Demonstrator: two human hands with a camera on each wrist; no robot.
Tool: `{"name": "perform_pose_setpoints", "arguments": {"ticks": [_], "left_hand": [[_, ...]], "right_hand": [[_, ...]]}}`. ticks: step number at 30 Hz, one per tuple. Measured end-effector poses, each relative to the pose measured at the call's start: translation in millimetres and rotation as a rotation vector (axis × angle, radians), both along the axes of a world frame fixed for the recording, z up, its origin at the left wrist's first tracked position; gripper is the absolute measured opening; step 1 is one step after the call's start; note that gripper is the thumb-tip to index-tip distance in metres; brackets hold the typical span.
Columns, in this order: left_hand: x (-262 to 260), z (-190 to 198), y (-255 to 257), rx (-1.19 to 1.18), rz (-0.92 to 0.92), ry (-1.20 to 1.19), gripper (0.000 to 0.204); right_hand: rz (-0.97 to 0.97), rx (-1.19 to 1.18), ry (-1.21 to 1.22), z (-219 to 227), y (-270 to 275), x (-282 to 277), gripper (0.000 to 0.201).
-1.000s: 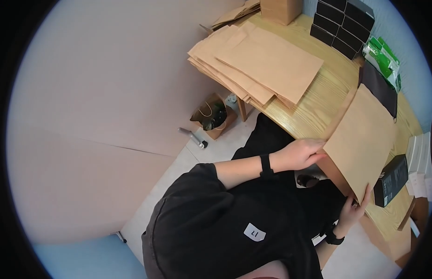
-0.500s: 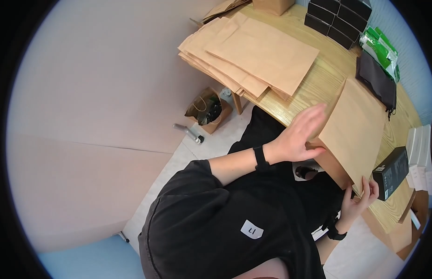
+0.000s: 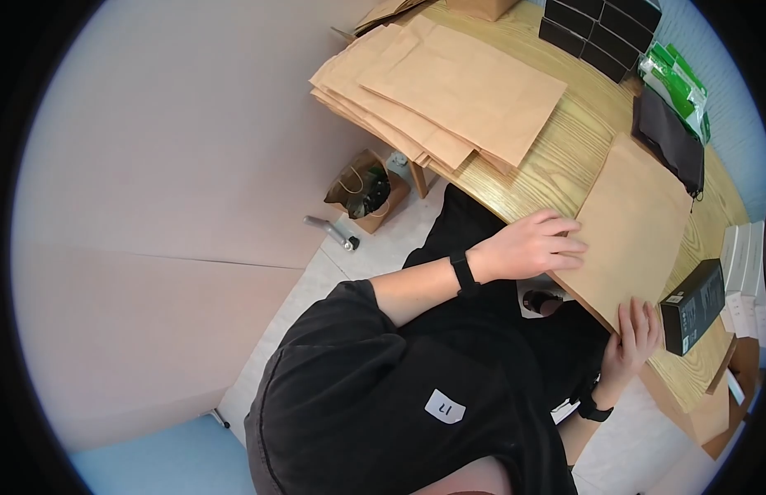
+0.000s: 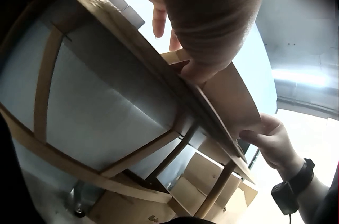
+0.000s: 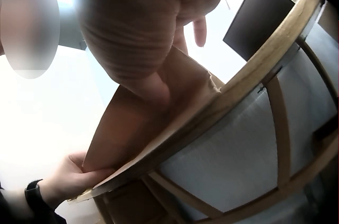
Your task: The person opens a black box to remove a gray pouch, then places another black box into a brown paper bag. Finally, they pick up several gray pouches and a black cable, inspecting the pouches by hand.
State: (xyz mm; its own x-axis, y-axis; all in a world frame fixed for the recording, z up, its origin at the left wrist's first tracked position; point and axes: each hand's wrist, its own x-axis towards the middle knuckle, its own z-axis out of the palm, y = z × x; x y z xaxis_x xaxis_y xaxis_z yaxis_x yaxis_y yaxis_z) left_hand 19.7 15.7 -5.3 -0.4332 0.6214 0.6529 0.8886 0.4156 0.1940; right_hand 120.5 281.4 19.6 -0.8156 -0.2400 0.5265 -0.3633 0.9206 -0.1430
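A flat brown paper bag lies at the table's front edge, its open end toward the person. At the near left corner, the left hand pinches the mouth's edge, fingers on top and thumb below. The right hand grips the near right corner, its fingers also over the upper sheet. In the right wrist view the right thumb reaches inside the parted mouth of the bag. The left wrist view shows the right hand holding the far end of that edge.
Stacked flat paper bags lie on the table to the left. Beside the right hand sits a black box. Black boxes, a green-white package and a dark pouch stand behind. A small bag is on the floor.
The left hand let go, lifted with spread fingers, then came back down onto the bag's edge. The right hand's fingers moved onto the top sheet. The bag now lies lower and flatter.
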Motion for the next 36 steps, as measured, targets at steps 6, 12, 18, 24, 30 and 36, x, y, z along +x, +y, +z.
{"name": "perform_pose_setpoints", "arguments": {"ticks": [6, 12, 18, 24, 30, 36], "left_hand": [[4, -4, -7, -0.014, -0.080, -0.020, 0.024], [6, -17, -16, -0.028, -0.100, 0.100, 0.021], [13, -2, -8, -0.140, -0.080, -0.107, 0.026], [12, -13, 7, -0.164, -0.045, -0.021, 0.037], [10, -13, 8, -0.216, -0.082, -0.040, 0.038], [8, -7, 14, -0.226, -0.042, -0.112, 0.040]], "right_hand": [[0.071, -0.010, -0.118, -20, 9, 4, 0.041], [0.081, 0.012, -0.097, -21, 12, 6, 0.040], [0.034, -0.016, -0.138, -13, -2, 4, 0.041], [-0.091, 0.033, -0.183, -18, -20, 3, 0.048], [-0.105, 0.128, -0.201, -17, -17, -2, 0.048], [-0.079, -0.001, -0.194, -21, -14, -5, 0.048]]}}
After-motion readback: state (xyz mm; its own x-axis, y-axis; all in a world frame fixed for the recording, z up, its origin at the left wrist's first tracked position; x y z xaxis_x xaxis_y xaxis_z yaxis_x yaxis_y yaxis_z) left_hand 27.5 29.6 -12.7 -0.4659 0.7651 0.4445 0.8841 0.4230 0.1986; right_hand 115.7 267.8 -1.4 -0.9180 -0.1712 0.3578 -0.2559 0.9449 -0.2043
